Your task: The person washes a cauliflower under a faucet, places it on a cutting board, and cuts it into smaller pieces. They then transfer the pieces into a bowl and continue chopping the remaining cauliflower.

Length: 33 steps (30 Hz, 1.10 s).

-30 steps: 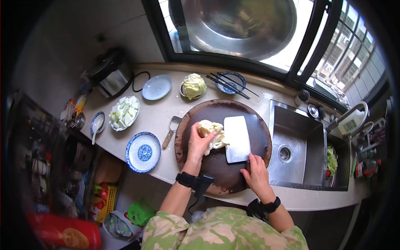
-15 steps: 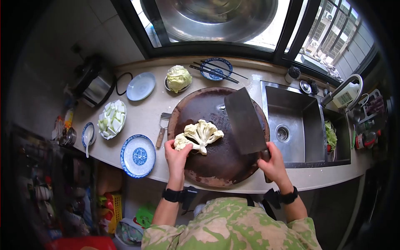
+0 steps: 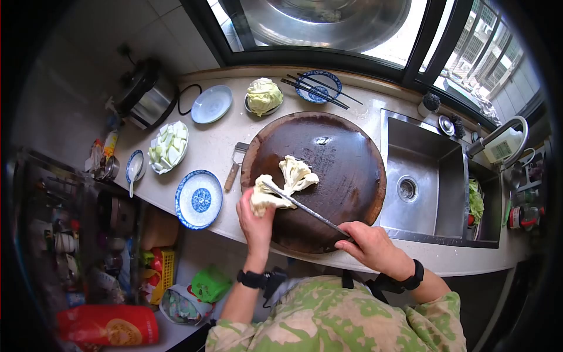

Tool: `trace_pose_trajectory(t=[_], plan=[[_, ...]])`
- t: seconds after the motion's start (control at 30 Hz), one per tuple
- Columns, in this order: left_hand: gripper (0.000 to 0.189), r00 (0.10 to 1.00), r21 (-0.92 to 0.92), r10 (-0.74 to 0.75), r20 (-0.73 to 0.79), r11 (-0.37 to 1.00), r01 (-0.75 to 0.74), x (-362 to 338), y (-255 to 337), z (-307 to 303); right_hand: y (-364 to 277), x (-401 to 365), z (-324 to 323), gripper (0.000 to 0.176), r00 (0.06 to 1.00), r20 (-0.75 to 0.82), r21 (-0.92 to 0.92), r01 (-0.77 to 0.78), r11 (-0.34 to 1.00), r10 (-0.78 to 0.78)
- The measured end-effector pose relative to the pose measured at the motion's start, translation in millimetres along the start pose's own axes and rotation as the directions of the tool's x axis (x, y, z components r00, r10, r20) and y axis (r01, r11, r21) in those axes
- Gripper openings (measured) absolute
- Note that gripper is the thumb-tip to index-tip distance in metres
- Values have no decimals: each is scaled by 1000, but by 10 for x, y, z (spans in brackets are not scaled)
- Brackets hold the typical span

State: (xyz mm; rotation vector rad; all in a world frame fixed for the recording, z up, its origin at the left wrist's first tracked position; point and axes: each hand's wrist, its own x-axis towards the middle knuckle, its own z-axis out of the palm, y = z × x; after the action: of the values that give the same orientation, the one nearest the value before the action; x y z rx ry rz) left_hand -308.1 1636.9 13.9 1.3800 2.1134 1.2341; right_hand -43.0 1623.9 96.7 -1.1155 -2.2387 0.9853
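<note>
1. Your left hand (image 3: 256, 218) clasps a cauliflower piece (image 3: 262, 198) at the cutting board's (image 3: 340, 158) near-left edge.
2. Your right hand (image 3: 369, 246) grips the cleaver (image 3: 299, 205), its blade against that piece.
3. A peeler (image 3: 234, 170) and a blue plate (image 3: 199, 199) sit to the left and a sink (image 3: 422, 170) to the right, on the pale counter (image 3: 217, 141).

Green and cream camouflage shirt (image 3: 328, 320), short sleeves, black strap (image 3: 251, 279) above left hand (image 3: 255, 216), black strap (image 3: 414, 274) above right hand (image 3: 369, 246)
</note>
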Motion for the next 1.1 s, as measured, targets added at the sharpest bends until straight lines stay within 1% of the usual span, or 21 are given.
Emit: trace_pose_trajectory(t=[0.03,0.1,0.13,0.17,0.23,0.3,0.33,0.37,0.4,0.43,0.5,0.53,0.63,0.67,0.7,0.77,0.87,0.9,1.0,1.07,1.1], plan=[[67,995,-118,99,-10,988,-100,149,-82,57,6,14,-28,27,1000,2,-12,-2,1000,2],[75,983,-317,161,83,940,-127,498,-167,194,-4,25,-71,26,999,-18,-63,-35,997,33],[77,978,-496,164,132,865,-78,660,-96,237,9,10,-56,25,994,-48,-28,-101,994,100],[78,971,-395,177,161,913,-101,733,-44,223,-14,13,-75,25,994,-42,-42,-106,994,104],[64,972,-156,234,14,961,-229,761,94,142,-80,34,-106,24,969,-15,-28,-246,969,245],[42,997,-96,48,-57,994,-53,525,102,89,-98,114,-98,21,980,-50,-43,-195,980,193],[33,994,-108,60,-96,992,-70,350,148,88,-89,168,-97,21,989,-49,-83,-145,986,141],[31,969,15,243,-45,970,-242,223,122,91,-76,224,-88,20,995,-44,-122,-94,988,89],[30,963,99,270,-27,959,-266,124,124,140,-61,309,-72,20,998,-53,-147,-31,989,23],[28,956,181,293,-8,941,-287,64,123,193,-69,400,-83,20,999,-44,-152,-26,988,19],[25,954,204,294,-48,938,-279,76,64,290,-88,579,-120,19,995,37,-313,97,945,-90],[23,950,229,300,-81,934,-275,101,27,337,-51,653,-109,18,987,38,-326,159,932,-155],[20,940,213,316,-129,934,-285,144,-144,320,-16,821,-105,17,981,107,-380,190,905,-161],[17,933,165,330,-142,937,-306,135,-191,292,6,860,-89,17,979,115,-376,198,905,-166],[17,935,171,325,-146,939,-299,133,-198,262,27,898,-66,17,977,121,-359,210,910,-177],[18,963,137,250,-98,962,-236,145,-216,210,26,939,-21,17,973,130,-336,226,914,-193],[18,957,144,253,-142,962,-233,174,-57,140,-13,973,17,16,972,128,-329,229,916,-197],[18,958,143,247,-147,963,-226,175,-81,159,-25,990,25,15,969,158,-350,235,907,-190],[18,971,159,213,-104,968,-195,194,-180,232,-67,1074,54,14,959,217,-391,256,884,-182],[18,941,137,331,-74,938,-320,210,-210,226,-89,1135,94,14,952,248,-408,272,872,-181],[18,941,138,329,-76,939,-317,222,-225,219,-87,1163,131,14,945,268,-419,291,860,-190]])
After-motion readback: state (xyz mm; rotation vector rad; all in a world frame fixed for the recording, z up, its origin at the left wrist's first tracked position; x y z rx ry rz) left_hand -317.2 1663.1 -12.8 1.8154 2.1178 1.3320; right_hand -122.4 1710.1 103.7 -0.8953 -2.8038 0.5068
